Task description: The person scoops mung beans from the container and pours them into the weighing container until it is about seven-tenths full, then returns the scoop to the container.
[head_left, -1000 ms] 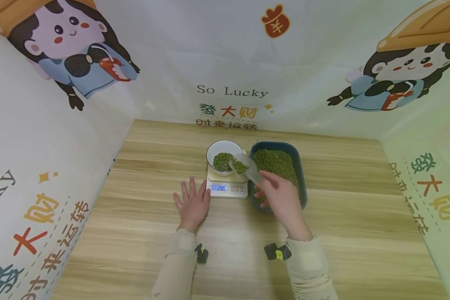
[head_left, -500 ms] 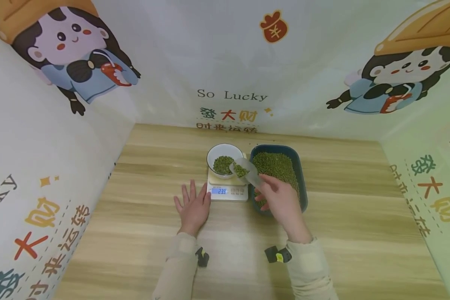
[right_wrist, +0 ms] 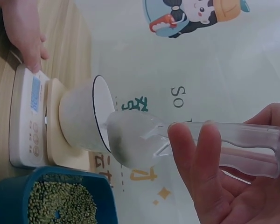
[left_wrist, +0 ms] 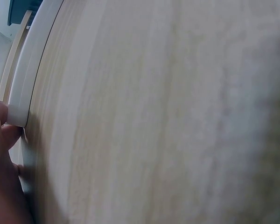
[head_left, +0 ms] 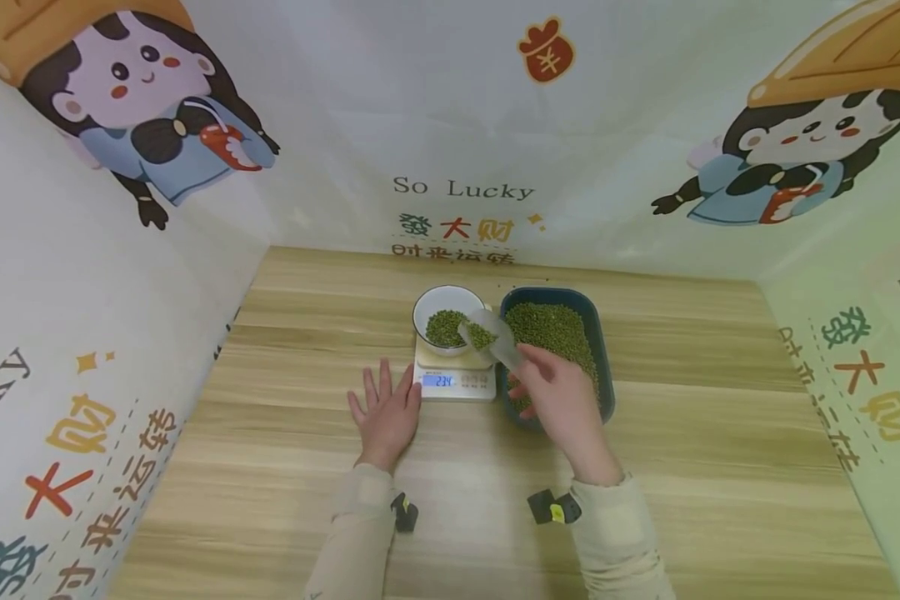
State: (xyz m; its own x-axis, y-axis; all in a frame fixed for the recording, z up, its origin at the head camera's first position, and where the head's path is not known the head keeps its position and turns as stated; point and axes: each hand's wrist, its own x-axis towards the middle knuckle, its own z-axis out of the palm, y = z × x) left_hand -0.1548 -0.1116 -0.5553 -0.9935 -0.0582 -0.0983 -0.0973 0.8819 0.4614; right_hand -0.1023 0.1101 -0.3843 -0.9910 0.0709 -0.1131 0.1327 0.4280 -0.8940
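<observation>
The hands are apart. The right hand grips the clear scoop over the right rim of the white bowl. The left hand, fingers spread, touches the scale beneath the bowl. Right: blue bin with green beans

Left hand touching white scale, wood-grained worktop filling most of view, blue-green tub at top left
</observation>
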